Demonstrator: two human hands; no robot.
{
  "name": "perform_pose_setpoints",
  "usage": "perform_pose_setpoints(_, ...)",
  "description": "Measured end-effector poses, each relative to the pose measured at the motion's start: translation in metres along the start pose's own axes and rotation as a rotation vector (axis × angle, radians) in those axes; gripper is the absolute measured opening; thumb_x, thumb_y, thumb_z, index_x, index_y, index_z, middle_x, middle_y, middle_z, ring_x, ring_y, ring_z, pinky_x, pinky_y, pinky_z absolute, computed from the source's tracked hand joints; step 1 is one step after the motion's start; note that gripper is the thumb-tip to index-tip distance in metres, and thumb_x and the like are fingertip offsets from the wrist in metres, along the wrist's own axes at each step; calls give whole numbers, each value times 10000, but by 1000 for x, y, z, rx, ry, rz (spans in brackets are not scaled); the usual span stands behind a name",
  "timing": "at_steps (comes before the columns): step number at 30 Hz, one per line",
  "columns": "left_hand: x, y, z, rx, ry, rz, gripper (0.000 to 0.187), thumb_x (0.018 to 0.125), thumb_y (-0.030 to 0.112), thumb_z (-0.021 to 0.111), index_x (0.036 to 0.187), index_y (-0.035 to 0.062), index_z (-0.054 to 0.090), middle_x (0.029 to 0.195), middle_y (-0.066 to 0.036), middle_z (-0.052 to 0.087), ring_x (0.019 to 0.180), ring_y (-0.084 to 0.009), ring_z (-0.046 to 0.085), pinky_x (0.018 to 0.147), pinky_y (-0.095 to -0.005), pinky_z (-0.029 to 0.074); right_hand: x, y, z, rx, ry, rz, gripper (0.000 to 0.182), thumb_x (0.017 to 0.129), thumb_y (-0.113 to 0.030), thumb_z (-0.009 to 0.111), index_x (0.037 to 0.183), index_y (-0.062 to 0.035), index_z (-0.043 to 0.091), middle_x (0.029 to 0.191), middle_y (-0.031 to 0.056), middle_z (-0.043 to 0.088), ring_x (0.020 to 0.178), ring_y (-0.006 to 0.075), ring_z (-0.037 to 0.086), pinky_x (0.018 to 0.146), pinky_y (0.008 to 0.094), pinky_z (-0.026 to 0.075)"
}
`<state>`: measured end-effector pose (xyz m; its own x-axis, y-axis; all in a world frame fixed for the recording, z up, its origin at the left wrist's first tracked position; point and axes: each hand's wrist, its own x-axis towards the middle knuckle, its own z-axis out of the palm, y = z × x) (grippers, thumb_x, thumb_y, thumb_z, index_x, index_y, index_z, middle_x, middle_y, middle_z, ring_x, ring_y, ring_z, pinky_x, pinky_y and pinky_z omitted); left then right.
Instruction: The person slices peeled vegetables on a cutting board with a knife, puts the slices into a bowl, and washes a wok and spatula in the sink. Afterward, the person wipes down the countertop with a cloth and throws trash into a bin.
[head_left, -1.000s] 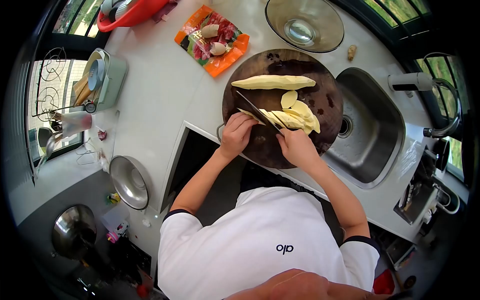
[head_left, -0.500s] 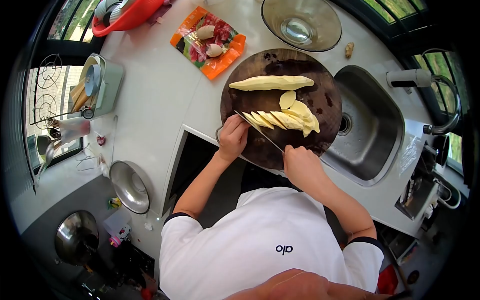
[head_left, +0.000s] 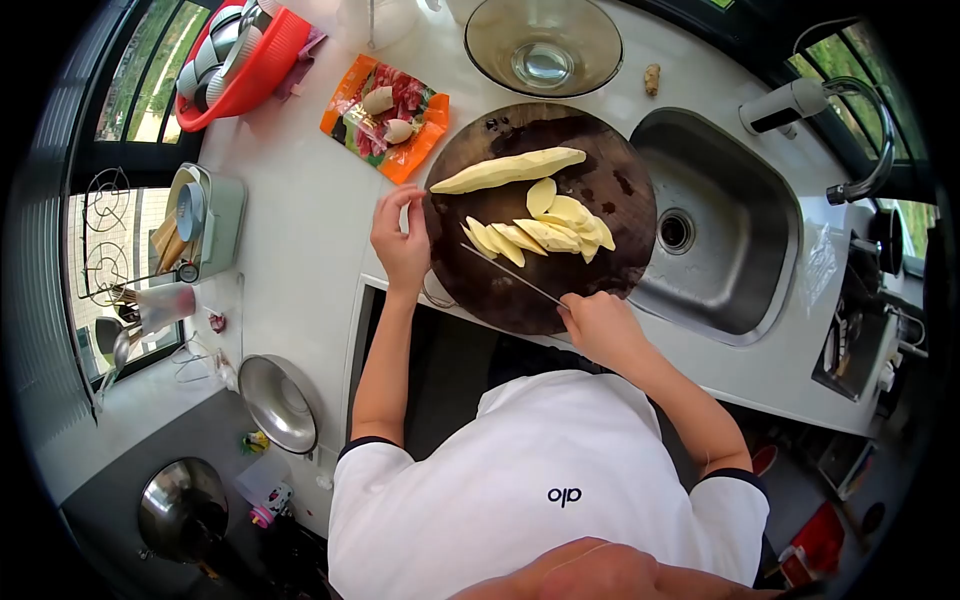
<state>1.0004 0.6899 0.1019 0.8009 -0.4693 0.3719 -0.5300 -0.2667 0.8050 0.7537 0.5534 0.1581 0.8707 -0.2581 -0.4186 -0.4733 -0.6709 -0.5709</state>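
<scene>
My right hand [head_left: 600, 328] grips the handle of a kitchen knife [head_left: 515, 275], whose blade points up and left over the round dark wooden cutting board [head_left: 600, 275]. Beyond the blade lie several slanted slices [head_left: 545, 233] of a pale yellow peeled root, overlapping in a row. A long whole peeled root [head_left: 510, 170] rests across the far part of the board. Close to its left tip is my left hand [head_left: 400, 240], raised at the board's left edge with the fingers loosely bent and apart, holding nothing I can see.
A steel sink [head_left: 720, 300] adjoins the board on the right, with a faucet [head_left: 790, 105] behind. A glass bowl [head_left: 545, 45], a piece of ginger [head_left: 652, 80] and an orange packet [head_left: 350, 125] bearing two pale pieces stand beyond. A metal bowl [head_left: 275, 400] is at left.
My left hand has left the slices and moved up and left, near the whole root's tip. The knife has come away from the slices toward me. The view has shifted slightly.
</scene>
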Motion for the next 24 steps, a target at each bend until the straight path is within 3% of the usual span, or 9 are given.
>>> perform_pose_setpoints(1, 20, 10, 1, -10, -63, 39, 122, 841, -13, 630, 956, 10, 668, 982, -107, 663, 940, -254, 634, 822, -323, 490, -4, 0, -2, -27, -33, -22, 227, 908, -195, 547, 839, 2, 638, 676, 209, 645, 644, 402, 650, 609, 484, 530)
perform_pose_setpoints(3, 48, 28, 14, -28, -440, 91, 227, 833, 89, 679, 1050, 25, 656, 1059, -111, 639, 998, -265, 606, 866, -327, 478, 2, -8, 4, -15, -88, -41, 232, 892, -180, 560, 807, 12, 658, 700, 219, 653, 691, 406, 662, 648, 491, 540)
perform_pose_setpoints(5, 61, 29, 36, 94, -714, 145, 426, 801, 159, 729, 1186, 30, 604, 1108, -119, 617, 1041, -250, 587, 925, -345, 460, 13, -15, 8, 1, -93, -61, 238, 890, -177, 563, 801, 18, 667, 715, 230, 655, 717, 408, 667, 671, 494, 544)
perform_pose_setpoints(6, 64, 24, 47, 216, -775, 285, 496, 787, 180, 732, 1233, 40, 567, 1144, -133, 593, 1085, -277, 558, 942, -362, 451, 17, -16, 8, 16, -73, -41, 238, 890, -176, 565, 801, 19, 669, 722, 233, 655, 727, 410, 667, 679, 495, 545)
perform_pose_setpoints(9, 70, 21, 64, 318, -884, 254, 481, 785, 183, 723, 1220, 41, 572, 1122, -141, 595, 1094, -297, 546, 951, -374, 442, 23, -11, 6, 49, -5, 25, 239, 890, -175, 570, 798, 20, 673, 741, 243, 656, 745, 415, 666, 693, 496, 546)
perform_pose_setpoints(14, 67, 41, 38, 167, -638, 185, 413, 768, 133, 729, 1142, 5, 609, 1061, -139, 612, 954, -295, 616, 846, -350, 490, 15, 13, -4, 58, 98, 93, 246, 895, -182, 573, 793, 20, 669, 751, 251, 654, 745, 421, 661, 683, 498, 541)
perform_pose_setpoints(17, 58, 62, 6, 95, -404, 142, 390, 753, 87, 727, 1125, 30, 624, 1061, -129, 616, 984, -286, 609, 840, -353, 497, 19, 28, -8, 71, 159, 116, 248, 894, -187, 584, 789, 21, 667, 752, 255, 653, 749, 424, 660, 692, 507, 536)
perform_pose_setpoints(24, -4, 55, -18, 63, -719, 139, 386, 726, 22, 737, 1098, 44, 635, 1059, -111, 611, 1013, -281, 583, 852, -358, 500, 35, 56, -29, 50, 191, 108, 250, 894, -189, 597, 835, 46, 657, 774, 255, 655, 762, 436, 651, 690, 500, 527)
